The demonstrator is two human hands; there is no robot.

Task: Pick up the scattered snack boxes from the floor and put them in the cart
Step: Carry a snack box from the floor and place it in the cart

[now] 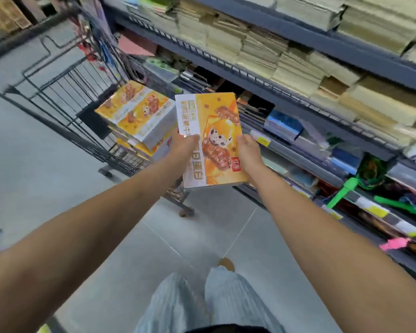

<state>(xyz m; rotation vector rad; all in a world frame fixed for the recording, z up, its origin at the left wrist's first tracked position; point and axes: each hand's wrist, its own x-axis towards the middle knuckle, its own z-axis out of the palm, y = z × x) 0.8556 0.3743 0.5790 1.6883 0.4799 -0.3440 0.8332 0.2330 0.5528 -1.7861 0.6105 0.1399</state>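
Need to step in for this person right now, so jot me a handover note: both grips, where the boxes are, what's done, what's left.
Left grip: holds the left edge of the held snack box, thumb on its face.
Right grip: holds the same box's right edge.
Box: in the air, face up, just short of the cart.
Done: several matching boxes lie stacked in the cart.
Left: set the held box in the cart. No other box shows on the floor in this view, so check around before stopping.

Orange-and-white snack box [210, 140], black wire cart [65, 97], grey tiled floor [46, 169], pale striped trousers [202, 301].
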